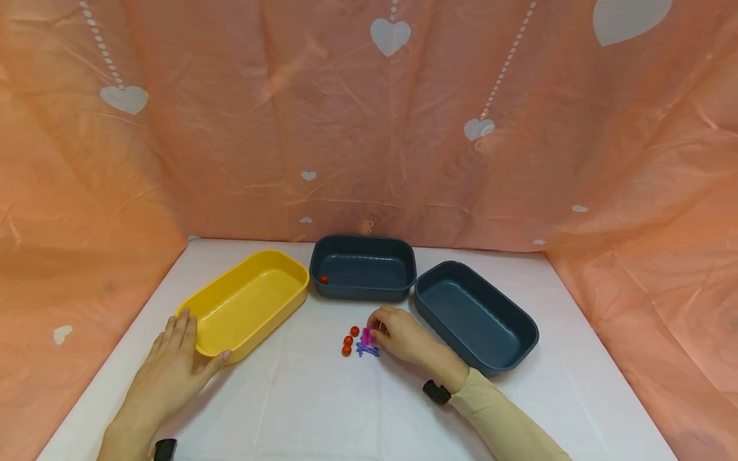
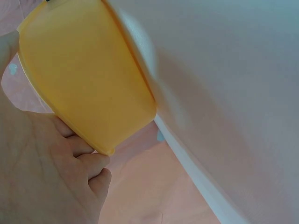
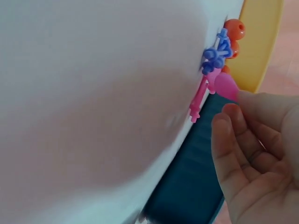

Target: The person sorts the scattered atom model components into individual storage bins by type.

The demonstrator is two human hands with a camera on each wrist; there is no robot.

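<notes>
My left hand [image 1: 169,368] rests with spread fingers on the rim at the near end of a yellow tray [image 1: 268,339]; the thumb lies along its near side. Over the middle of the table, my right hand [image 1: 400,333] pinches a small pink plastic piece [image 3: 226,87] between thumb and fingertips. More pink plastic [image 3: 198,100] lies just below it, against small blue-purple plastic pieces [image 1: 367,349] with knobbed ends. Left of these pieces are three red beads [image 1: 348,340] in a short row; one shows a hole in the right wrist view.
A dark blue tray [image 1: 363,294] stands at the back middle with one red bead [image 1: 324,280] inside. Another dark blue tray [image 1: 490,365] stands angled on the right, close beside my right forearm. Orange cloth with hearts [image 1: 369,128] hangs behind the white table [image 1: 300,410].
</notes>
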